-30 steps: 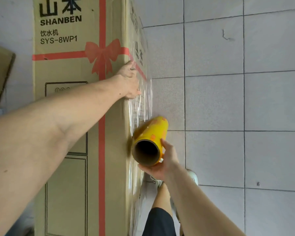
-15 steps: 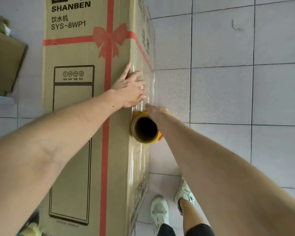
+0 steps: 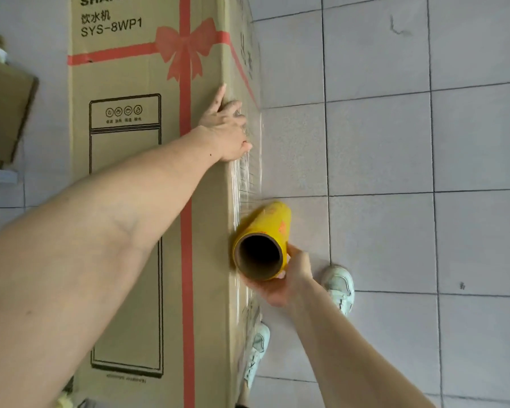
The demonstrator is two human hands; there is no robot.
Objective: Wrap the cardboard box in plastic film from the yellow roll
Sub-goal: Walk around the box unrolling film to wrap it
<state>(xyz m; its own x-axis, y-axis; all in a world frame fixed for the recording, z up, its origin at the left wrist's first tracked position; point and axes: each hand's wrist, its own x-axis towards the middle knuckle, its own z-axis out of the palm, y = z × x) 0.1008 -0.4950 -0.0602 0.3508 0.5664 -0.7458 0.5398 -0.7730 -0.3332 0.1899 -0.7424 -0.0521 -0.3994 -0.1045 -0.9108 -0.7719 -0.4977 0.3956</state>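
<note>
Smaller brown carton (image 3: 3, 113) sat at the left edge of frame. Tall cardboard box (image 3: 130, 216) stood upright left of centre, printed "SYS-8WP1" with a red ribbon graphic. Left hand (image 3: 226, 128) lay flat, fingers straight, pressing plastic film (image 3: 246, 178) onto the box's right corner at mid frame. Film ran down that edge to the yellow roll (image 3: 262, 240), just beside the box. Right hand (image 3: 286, 278) gripped the roll's near end from below. White sneakers (image 3: 339, 287) on the grey tile floor (image 3: 395, 172), lower centre.
</note>
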